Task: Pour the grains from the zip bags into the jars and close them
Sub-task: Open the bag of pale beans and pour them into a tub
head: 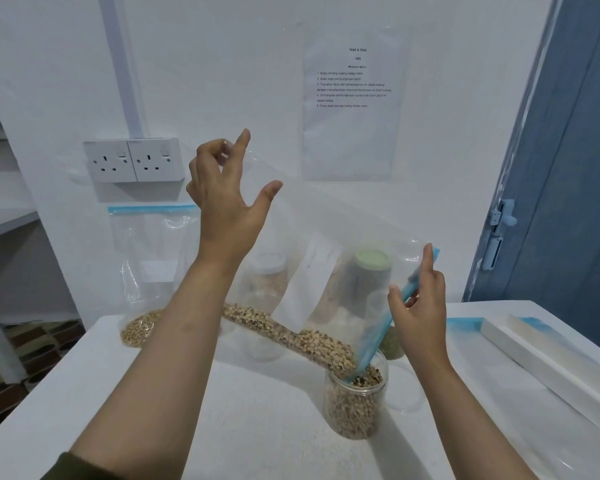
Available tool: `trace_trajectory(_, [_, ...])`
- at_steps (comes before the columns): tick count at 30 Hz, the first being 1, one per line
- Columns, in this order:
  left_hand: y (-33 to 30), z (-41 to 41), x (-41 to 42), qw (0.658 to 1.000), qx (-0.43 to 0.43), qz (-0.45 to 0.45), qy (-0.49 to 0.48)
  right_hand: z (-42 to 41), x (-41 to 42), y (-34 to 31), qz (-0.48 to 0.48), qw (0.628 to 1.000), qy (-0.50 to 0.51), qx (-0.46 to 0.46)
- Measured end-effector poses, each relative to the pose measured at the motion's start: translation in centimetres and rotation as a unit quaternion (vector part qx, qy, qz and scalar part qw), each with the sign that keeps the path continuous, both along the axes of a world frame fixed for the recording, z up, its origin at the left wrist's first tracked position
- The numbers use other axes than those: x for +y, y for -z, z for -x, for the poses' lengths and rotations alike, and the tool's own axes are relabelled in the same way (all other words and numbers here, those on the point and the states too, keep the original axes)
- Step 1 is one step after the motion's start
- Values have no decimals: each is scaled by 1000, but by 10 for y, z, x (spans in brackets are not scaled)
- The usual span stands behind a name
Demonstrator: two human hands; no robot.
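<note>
While the beans were sliding down the tilted zip bag (326,258), your left hand (227,199) pinched its raised bottom corner at the upper centre of the frame, and your right hand (418,306) held the blue zip edge, guiding the mouth into the open jar (355,407) on the bench (257,427). This clear round jar was nearly full, while a band of speckled beans remained inside the soft, crinkled plastic. At the centre left another zip bag (149,268) with pale grains waited. I judged about half the work remained, including the closing.
</note>
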State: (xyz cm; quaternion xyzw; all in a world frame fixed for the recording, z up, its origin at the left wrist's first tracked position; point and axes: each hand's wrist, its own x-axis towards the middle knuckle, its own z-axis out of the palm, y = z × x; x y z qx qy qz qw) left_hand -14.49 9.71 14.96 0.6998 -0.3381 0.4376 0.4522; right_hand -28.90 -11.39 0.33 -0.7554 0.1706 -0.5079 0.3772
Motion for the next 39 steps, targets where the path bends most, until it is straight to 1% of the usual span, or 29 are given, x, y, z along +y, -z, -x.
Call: trace_trajectory(39, [0, 0, -2, 1000, -5, 0, 4, 1, 0, 2, -5, 1000, 9, 0])
